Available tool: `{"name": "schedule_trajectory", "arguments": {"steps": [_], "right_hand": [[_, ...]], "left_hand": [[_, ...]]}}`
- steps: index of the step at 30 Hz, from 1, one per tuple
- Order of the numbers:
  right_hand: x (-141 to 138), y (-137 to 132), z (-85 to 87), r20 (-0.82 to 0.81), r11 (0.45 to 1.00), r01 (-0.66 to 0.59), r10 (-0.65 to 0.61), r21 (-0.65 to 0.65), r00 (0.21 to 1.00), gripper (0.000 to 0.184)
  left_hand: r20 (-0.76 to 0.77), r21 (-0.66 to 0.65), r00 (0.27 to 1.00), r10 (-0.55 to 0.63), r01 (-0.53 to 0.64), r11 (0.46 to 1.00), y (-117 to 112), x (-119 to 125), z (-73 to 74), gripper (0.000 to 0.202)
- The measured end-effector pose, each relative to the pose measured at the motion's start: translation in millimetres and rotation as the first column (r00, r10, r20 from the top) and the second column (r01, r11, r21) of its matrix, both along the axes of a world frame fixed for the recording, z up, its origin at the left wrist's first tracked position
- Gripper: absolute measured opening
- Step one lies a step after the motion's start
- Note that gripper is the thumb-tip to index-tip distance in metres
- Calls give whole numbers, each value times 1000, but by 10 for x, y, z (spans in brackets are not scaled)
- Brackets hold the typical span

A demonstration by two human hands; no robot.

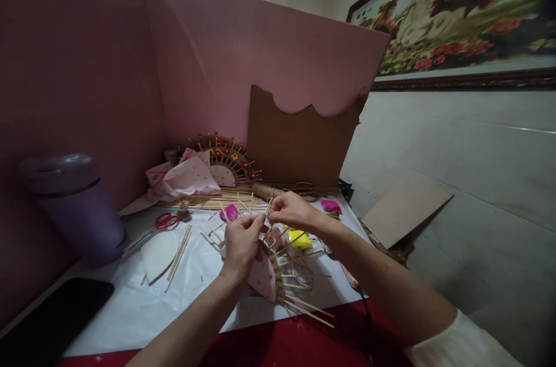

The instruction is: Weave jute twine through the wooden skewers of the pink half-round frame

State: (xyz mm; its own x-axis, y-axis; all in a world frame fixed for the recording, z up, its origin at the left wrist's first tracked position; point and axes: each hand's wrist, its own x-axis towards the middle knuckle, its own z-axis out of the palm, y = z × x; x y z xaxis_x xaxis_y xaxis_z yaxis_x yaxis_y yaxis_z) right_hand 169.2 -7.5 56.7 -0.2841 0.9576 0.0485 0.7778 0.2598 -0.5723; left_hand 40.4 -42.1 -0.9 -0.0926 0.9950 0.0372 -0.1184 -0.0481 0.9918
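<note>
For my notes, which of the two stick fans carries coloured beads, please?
The upright fan by the pink board; the held fan has bare sticks.

Setting was a home craft corner: framed floral painting (pixel 460 14) on tiled wall, pink backdrop board (pixel 243 54), table (pixel 130 309) strewn with bamboo sticks (pixel 204 200), scissors (pixel 163 222), paper scraps.
</note>
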Motion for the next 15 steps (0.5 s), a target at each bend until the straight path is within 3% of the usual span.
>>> {"name": "schedule_trajectory", "arguments": {"steps": [9,15], "right_hand": [[43,-10,-20,-118,994,-75,65,-83,991,20],[1,-29,27,-148,998,34,-42,-56,988,21]], "left_hand": [[5,-2,1000,11,-11,1000,9,-13,-6,28],[2,-2,1000,11,-11,1000,8,-16,-2,27]]}}
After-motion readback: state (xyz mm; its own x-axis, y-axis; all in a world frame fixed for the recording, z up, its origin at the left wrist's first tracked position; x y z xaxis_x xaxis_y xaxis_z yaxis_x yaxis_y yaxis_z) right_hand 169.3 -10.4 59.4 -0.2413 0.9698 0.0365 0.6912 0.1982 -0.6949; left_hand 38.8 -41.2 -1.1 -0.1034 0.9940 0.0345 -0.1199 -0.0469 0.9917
